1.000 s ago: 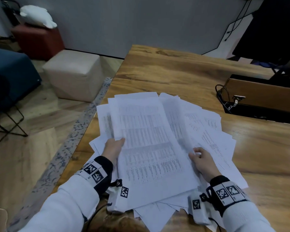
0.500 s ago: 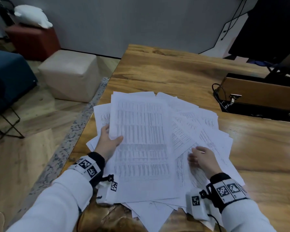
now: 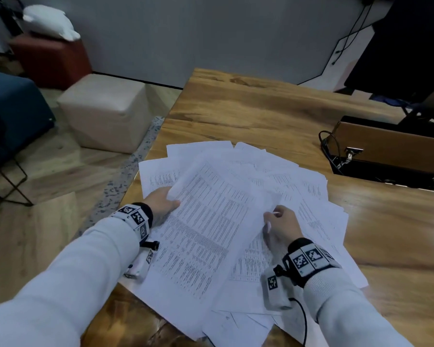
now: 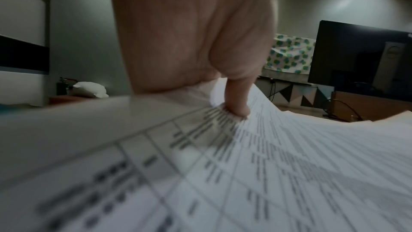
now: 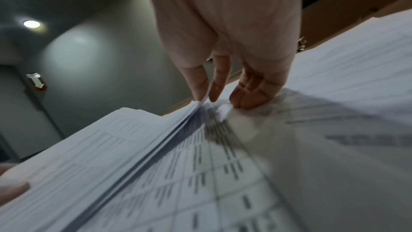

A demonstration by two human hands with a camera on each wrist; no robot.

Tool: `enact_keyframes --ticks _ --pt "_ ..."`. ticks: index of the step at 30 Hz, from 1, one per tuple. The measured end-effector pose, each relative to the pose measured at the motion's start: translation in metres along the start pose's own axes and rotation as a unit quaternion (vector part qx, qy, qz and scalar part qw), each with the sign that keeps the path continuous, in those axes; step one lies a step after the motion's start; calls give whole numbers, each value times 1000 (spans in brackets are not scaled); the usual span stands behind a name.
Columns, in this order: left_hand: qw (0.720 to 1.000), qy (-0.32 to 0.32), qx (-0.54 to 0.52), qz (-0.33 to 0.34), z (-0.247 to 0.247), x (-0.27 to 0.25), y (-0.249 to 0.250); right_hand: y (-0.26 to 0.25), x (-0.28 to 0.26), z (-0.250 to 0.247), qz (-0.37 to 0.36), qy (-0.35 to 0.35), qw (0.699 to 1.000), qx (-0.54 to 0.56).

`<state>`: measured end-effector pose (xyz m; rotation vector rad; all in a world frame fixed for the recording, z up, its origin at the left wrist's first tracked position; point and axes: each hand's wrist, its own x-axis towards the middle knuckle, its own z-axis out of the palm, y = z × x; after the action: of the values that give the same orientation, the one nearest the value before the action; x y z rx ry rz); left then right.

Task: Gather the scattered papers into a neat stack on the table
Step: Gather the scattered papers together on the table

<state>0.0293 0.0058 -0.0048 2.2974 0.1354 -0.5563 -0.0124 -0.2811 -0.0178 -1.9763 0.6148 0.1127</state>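
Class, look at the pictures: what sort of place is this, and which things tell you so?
Probably an office or lounge workspace: a wooden table spread with printed papers, a dark monitor, and cube stools.

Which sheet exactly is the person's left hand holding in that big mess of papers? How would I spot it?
Start at the wooden table and the fan of white papers at its near edge. The left hand grips the top sheet. It lies uppermost, is covered in dense printed table rows, and is tilted, with its left edge lifted.

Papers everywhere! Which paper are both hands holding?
The big top sheet covered in printed tables: the left hand grips its left edge, the right hand pinches its right edge. The others lie fanned underneath.
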Motion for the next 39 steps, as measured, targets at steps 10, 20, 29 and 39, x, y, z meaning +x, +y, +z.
enact_keyframes --ticks 10,20,29,39 --pt "970 224 -14 88 27 -25 -3 -6 -7 8 -28 -31 999 26" --pt "966 82 -240 -44 43 -41 -8 31 -27 6 39 -3 991 125" --pt "945 -24 -326 -27 52 -46 1 5 -56 17 3 -115 979 168" --pt "919 37 -379 -98 37 -41 -21 14 -2 -30 -48 26 968 -247"
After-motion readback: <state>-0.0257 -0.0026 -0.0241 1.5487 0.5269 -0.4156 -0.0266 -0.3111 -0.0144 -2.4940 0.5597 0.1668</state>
